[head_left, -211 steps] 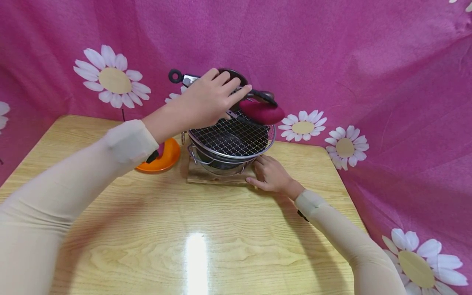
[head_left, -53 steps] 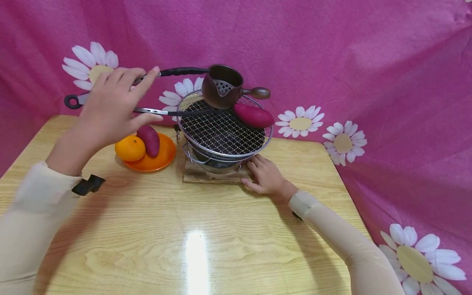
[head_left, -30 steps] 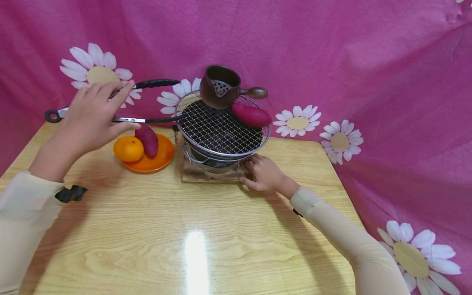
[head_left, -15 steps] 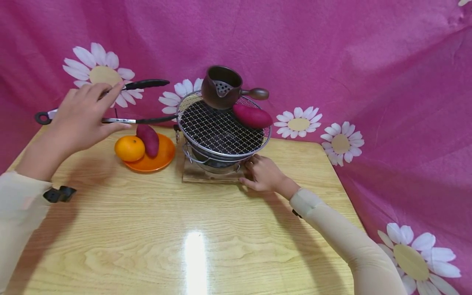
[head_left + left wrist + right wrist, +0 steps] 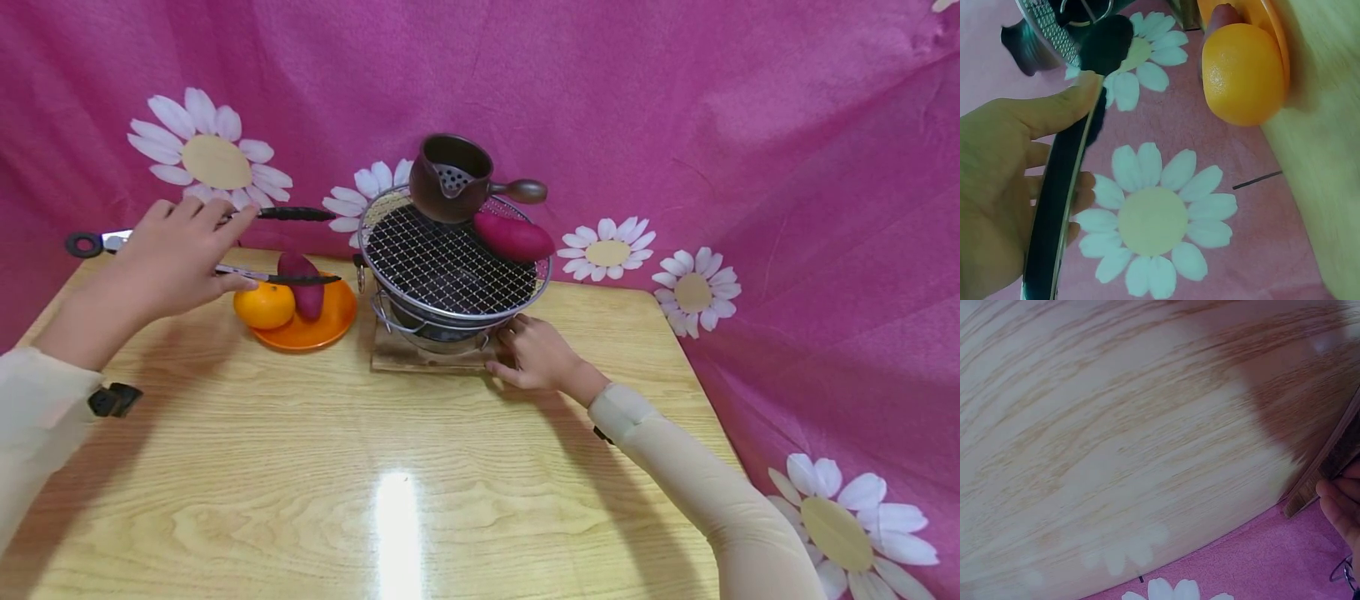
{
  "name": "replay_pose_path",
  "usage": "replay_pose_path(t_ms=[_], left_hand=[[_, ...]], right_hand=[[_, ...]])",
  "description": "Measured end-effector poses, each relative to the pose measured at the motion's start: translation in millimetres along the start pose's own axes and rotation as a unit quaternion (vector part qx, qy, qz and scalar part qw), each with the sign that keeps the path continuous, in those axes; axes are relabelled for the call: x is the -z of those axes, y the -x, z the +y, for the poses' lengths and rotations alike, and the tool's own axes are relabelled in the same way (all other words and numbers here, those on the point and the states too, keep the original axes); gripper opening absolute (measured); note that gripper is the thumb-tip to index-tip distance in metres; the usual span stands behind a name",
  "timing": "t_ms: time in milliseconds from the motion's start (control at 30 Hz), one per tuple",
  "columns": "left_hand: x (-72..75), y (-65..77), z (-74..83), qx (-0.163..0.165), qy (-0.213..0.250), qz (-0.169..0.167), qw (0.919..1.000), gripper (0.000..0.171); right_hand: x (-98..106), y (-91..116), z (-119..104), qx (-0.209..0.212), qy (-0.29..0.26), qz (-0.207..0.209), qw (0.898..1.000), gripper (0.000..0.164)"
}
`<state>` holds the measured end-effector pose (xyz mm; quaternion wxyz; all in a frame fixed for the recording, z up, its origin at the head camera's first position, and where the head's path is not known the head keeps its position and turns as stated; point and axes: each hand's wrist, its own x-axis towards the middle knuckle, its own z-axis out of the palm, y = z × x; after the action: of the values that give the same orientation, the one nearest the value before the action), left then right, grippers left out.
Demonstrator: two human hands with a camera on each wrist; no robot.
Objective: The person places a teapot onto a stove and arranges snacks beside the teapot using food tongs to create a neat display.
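Far left, sleeve cut off by the frame edge: left hand (image 5: pixel 168 262) had its fingers curled round black-and-steel tongs (image 5: pixel 296 280), arms spread apart, middle section hidden behind the hand. Lower arm crossed in front of a purple root (image 5: pixel 309 302), masking part of it; contact could not be told. Root lay beside an orange fruit (image 5: pixel 264 307) on an orange plate (image 5: pixel 336 317) on the desk (image 5: pixel 300 483). Centre: round wire grill (image 5: pixel 450 271), its inside dim through the mesh. Brown pot (image 5: pixel 450 187) stood at its back, base unseen; a redder root (image 5: pixel 513 237) lay just beside, over the right rim. Right hand (image 5: pixel 542 354) pinched the wooden board (image 5: pixel 420 360) beneath, some fingertips lost behind the grill, hand cropped in the right wrist view.
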<state>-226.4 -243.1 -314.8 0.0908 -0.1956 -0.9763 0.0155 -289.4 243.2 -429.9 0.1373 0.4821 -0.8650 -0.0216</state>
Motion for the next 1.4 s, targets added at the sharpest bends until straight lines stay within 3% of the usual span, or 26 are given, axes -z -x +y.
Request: replay_pose_path(t_ms=[167, 500, 1400], left_hand=[[-0.7, -5.8, 3.0, -0.010, -0.020, -0.033, 0.9992, 0.090], [-2.9, -14.9, 10.8, 0.006, -0.030, -0.101, 0.9944, 0.096], [-11.5, -24.4, 27.4, -0.015, -0.072, -0.117, 0.9904, 0.097]], right_hand=[[0.4, -0.1, -0.3, 0.000, -0.003, 0.001, 1.000, 0.046], [0.3, 0.1, -1.3, -0.011, -0.013, -0.003, 1.000, 0.045], [-4.3, 1.5, 0.9, -0.012, -0.012, 0.009, 1.000, 0.046]])
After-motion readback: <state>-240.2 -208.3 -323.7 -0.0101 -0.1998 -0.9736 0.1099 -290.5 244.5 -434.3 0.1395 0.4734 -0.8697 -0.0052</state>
